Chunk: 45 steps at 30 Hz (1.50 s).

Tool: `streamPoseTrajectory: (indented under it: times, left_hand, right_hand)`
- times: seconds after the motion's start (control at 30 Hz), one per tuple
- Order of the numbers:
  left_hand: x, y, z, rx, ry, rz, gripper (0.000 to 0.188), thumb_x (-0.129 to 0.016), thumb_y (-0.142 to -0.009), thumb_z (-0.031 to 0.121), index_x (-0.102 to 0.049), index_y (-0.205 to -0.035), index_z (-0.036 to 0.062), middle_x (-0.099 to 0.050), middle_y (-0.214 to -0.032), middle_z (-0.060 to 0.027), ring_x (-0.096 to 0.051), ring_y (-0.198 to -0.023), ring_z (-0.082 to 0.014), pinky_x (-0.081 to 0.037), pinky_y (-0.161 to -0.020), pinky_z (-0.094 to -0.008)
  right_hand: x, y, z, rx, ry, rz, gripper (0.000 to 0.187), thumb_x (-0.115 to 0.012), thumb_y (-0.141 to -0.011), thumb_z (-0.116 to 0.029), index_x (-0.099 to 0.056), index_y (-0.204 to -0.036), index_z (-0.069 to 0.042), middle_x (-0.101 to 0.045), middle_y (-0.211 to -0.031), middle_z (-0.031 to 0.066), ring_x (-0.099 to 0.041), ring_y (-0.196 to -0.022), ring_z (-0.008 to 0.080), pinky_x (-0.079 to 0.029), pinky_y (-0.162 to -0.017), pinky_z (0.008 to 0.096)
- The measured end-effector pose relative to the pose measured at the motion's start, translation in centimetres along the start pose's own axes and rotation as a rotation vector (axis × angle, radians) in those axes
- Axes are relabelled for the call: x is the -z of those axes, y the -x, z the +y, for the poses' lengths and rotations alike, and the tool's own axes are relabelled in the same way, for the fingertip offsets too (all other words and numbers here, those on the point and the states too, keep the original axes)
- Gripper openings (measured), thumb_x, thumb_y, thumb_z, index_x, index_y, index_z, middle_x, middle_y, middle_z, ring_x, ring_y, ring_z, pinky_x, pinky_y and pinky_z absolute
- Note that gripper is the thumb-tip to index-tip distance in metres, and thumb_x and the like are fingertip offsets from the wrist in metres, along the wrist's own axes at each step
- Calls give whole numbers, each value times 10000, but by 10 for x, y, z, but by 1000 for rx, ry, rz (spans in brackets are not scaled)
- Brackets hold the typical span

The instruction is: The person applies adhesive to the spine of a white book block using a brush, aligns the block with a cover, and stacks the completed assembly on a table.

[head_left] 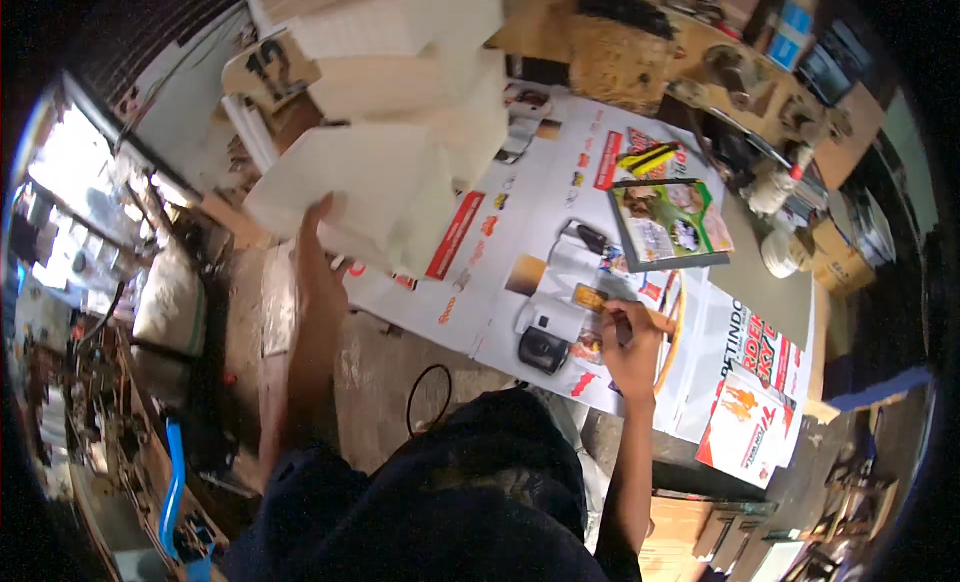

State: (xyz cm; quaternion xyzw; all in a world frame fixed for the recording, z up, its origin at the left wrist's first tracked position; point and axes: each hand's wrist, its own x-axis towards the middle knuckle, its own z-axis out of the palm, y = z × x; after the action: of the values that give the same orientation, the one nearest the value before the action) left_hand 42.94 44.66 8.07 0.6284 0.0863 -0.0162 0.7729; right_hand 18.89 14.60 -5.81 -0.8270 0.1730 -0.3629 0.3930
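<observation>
Large cream-white sheets (360,182) rise in a blurred stack at the upper left. My left hand (322,282) reaches to their near edge, with a finger stretched out on the lowest sheet; its other fingers are partly hidden. Lower right of the sheets, my right hand (635,347) hovers over or rests on a white printed banner sheet (500,272) covering the table. Its fingers are bent and drawn together at a small yellow-brown rectangle (590,298), which may be a loose piece or part of the print. What sits between the fingertips is too small to make out.
A dark-edged booklet (670,222) and a yellow-black tool (648,160) lie on the banner. Beside my right hand curves a thin yellow band (676,322). White leaflets (745,422) overhang the right front edge. Jars (785,252) and tools line the far right.
</observation>
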Motion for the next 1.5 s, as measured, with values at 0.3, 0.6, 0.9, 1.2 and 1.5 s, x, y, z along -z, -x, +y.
streamPoseTrajectory:
  times: [0.3,0.6,0.9,1.2,1.5]
  left_hand:
    - [-11,91,6,-777,-111,-103,705,-832,-739,159,-475,-1323,-9,-617,-1127,-145,-636,-1016,-224,-548,-827,-384]
    - [-112,108,22,-848,-801,-1229,785,-835,-629,260,-568,-1331,33,-655,-1188,-176,-658,-1050,-335,-502,-934,-449]
    - [-179,125,-25,-965,-858,-1698,871,-878,-661,300,-499,-1399,35,-627,-1278,-211,-636,-1145,-364,-476,-1005,-454]
    - [-200,69,-41,-397,-795,-1972,674,-803,-820,418,-586,-1309,8,-690,-1146,-176,-657,-1092,-258,-497,-959,-369]
    - [-192,77,-28,-750,-856,-1907,857,-822,-760,418,-488,-1373,-79,-667,-1123,-252,-648,-1053,-363,-483,-952,-406]
  right_hand:
    - [3,2,3,-96,-200,-42,270,-565,-823,61,-650,-1076,23,-686,-893,78,-666,-827,162,-527,-806,315]
    - [78,25,-53,-161,-1,531,315,-645,-864,-41,-596,-1169,23,-669,-1053,148,-636,-970,216,-499,-847,347]
    - [107,51,-119,190,757,30,651,-733,-762,-142,-550,-1385,-112,-510,-1497,33,-471,-1384,209,-282,-1104,458]
    - [93,50,-105,220,789,16,635,-735,-732,-106,-586,-1346,-44,-562,-1413,117,-524,-1326,266,-276,-1097,461]
    - [109,37,-137,200,707,-297,604,-803,-673,-141,-601,-1241,-99,-647,-1016,73,-639,-930,273,-460,-892,448]
